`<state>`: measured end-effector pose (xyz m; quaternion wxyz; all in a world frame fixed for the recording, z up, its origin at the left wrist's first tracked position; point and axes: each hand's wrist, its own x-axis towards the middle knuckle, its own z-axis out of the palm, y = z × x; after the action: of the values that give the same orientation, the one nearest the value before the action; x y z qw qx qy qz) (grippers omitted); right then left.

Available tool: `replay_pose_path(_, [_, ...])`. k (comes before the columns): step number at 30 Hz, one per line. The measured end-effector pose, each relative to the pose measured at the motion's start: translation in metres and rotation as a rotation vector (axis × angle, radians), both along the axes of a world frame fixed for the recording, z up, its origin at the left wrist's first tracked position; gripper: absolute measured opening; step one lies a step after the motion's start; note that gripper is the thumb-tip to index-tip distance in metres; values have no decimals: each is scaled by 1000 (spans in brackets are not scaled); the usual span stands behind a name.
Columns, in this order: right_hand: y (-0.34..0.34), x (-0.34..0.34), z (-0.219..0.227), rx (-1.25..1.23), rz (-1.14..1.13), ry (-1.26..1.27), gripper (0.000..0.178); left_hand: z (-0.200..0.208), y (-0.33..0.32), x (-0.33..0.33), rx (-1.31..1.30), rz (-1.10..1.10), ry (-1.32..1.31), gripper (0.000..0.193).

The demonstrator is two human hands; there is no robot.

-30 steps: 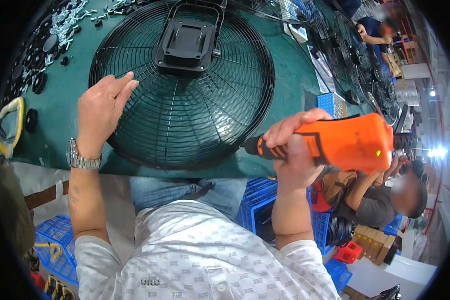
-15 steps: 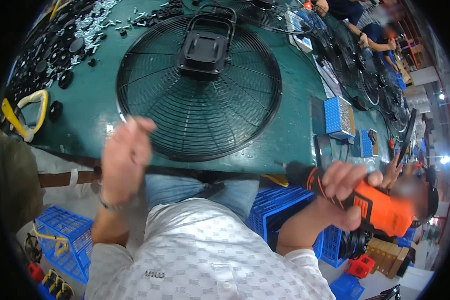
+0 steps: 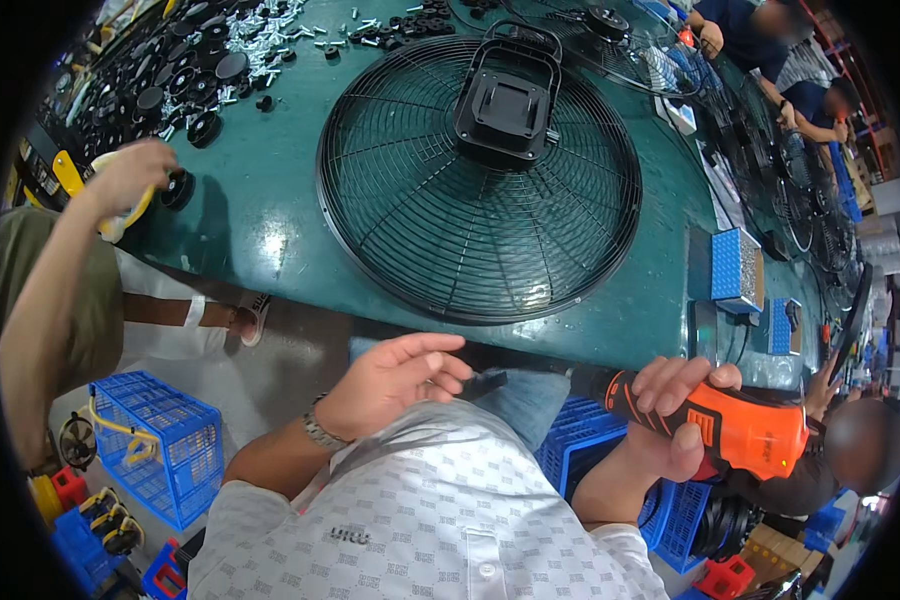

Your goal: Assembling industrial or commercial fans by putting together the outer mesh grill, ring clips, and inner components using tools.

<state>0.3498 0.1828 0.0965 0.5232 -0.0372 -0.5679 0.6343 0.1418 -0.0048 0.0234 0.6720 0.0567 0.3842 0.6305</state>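
Observation:
My right hand (image 3: 675,395) is wrapped around an orange and black power screwdriver (image 3: 755,430), its tip pointing left just off the table edge. In front of my shirt hangs my left hand (image 3: 395,380), empty, with its fingers stretched out and apart. Just beyond both hands, a large round black fan (image 3: 470,250) lies on the green table (image 3: 270,230). Its wire grille faces up, with a boxy black housing (image 3: 500,110) and a U-shaped handle on top. Neither hand touches the fan.
Black knobs (image 3: 205,130) and silver screws (image 3: 260,45) are heaped at the far left. A co-worker's hand (image 3: 135,175) is over a yellow-handled thing there. Blue boxes (image 3: 735,270) stand on the right. Blue crates (image 3: 160,450) sit on the floor. Other people work at right.
My left hand has drawn back from the fan's near left rim toward my body. A co-worker's arm has come in at the left. The view has shifted, so the fan appears further right.

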Motion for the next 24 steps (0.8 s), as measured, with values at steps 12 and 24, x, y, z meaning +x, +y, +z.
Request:
replay_pose_path(12, [21,-7,-21,-483,-233,-503,44,15,-3,-167,11,640,457,37])
replay_pose_path(24, [18,-20,-39,-623,-173,-706,47,4,114,-280,-449,114,1492,80])
